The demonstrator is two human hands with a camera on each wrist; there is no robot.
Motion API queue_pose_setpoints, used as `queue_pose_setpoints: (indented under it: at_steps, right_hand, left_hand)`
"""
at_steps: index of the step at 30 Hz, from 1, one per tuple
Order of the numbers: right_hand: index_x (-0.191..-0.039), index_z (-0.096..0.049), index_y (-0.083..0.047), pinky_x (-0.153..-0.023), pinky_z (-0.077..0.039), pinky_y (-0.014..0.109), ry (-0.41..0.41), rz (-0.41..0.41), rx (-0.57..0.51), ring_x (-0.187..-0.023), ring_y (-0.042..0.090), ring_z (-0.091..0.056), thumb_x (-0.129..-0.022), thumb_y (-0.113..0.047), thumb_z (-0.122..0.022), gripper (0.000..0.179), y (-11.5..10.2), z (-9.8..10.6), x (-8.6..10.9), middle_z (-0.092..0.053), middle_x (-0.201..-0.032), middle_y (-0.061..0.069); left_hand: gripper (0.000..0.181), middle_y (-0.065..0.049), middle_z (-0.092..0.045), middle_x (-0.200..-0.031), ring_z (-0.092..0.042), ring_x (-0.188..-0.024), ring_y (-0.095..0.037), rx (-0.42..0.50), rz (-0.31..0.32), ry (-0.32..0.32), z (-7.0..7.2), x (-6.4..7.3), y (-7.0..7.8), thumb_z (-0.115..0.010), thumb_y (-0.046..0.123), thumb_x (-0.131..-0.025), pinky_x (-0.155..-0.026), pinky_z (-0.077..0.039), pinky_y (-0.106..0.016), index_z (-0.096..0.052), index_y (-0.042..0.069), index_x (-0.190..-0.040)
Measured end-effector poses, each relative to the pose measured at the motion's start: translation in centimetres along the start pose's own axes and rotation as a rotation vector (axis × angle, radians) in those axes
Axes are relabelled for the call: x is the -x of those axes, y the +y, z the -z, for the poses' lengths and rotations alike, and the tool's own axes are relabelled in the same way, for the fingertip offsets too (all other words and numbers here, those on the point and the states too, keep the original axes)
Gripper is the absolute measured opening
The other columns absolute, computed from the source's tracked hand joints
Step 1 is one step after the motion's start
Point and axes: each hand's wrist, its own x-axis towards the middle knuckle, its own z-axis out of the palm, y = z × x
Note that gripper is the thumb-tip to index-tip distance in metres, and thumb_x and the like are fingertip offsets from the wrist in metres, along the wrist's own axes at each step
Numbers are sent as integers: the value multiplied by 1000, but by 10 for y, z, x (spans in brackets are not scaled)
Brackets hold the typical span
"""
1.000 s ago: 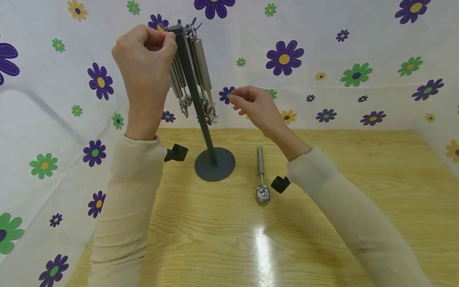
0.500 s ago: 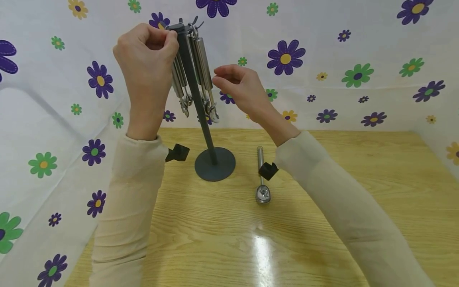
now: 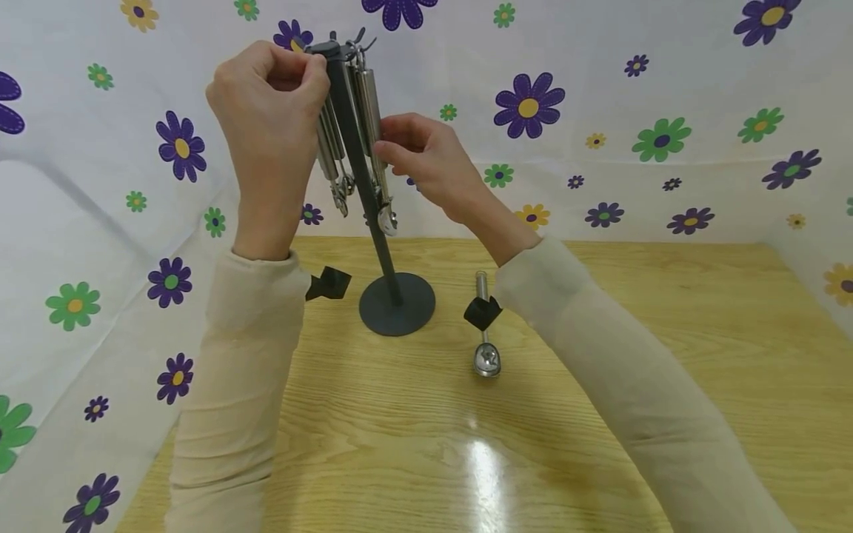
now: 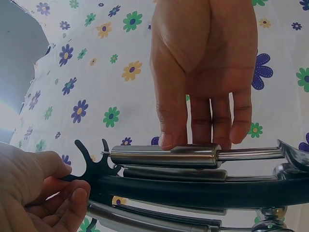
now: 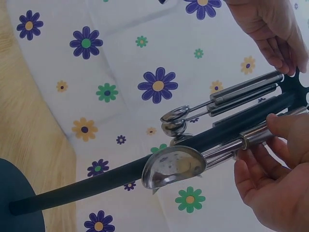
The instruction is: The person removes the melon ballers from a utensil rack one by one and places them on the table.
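A dark stand (image 3: pixel 365 155) with curved hooks at its top bears several metal-handled scoops. My left hand (image 3: pixel 269 126) pinches one of the stand's hooks, and in the left wrist view that hand (image 4: pixel 36 191) sits at the hook end. My right hand (image 3: pixel 426 159) pinches the handle of a hanging ice cream scoop (image 5: pixel 174 166). In the right wrist view, the thumb of this hand (image 5: pixel 277 179) lies on the handle with fingers beneath. That scoop's ring still sits by a hook in the left wrist view. Other scoops (image 5: pixel 176 118) hang on the stand's far side.
Another ice cream scoop (image 3: pixel 487 359) lies on the wooden table (image 3: pixel 373 444) to the right of the stand's round base (image 3: pixel 397 314). Black wrist cameras (image 3: pixel 331 283) stick out from both sleeves. A flower-patterned cloth (image 3: pixel 600 96) stands behind and on the left.
My right hand has moved left and up to the stand and taken hold of a hanging scoop's handle, whose bowl has shifted slightly left. The left hand stays on the hook.
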Motion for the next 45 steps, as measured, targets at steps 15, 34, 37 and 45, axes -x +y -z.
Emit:
queue_pose_setpoints:
  at_steps: [15, 34, 37, 45]
  right_hand:
    - [-142, -59, 0, -93, -52, 33, -105, -15, 39, -105, 22, -58, -107, -13, -57, 37, -9, 9, 3, -65, -122, 12]
    - [-117, -69, 1, -96, -51, 35, -22, -88, -25, -100, 27, -62, -100, -9, -68, 19, -12, 54, 20, -72, -109, 12]
    - [-118, -70, -1, -101, -50, 38, 14, -139, -7, -101, 27, -64, -99, -12, -71, 22, -6, 65, 31, -73, -109, 11]
    - [-124, -68, -4, -109, -42, 47, 107, -283, 130, -104, 27, -67, -98, -28, -75, 36, 17, 103, 69, -73, -113, 6]
  left_hand:
    - [21, -4, -71, -98, -63, -85, -8, 8, 4, 1, -1, 0, 1, -69, 19, -100, -83, -53, -21, -78, 2, -107]
    - [21, -7, -72, -103, -63, -87, -7, 2, -6, 1, 1, 0, -1, -69, 19, -101, -87, -54, -21, -78, 2, -109]
    - [21, -7, -72, -103, -63, -87, -7, 3, -12, 1, 1, 0, -1, -69, 19, -101, -86, -54, -21, -78, 2, -109]
    - [21, -7, -72, -101, -64, -87, -8, -5, -28, 3, 1, 1, -2, -68, 18, -101, -86, -53, -20, -78, 2, -108]
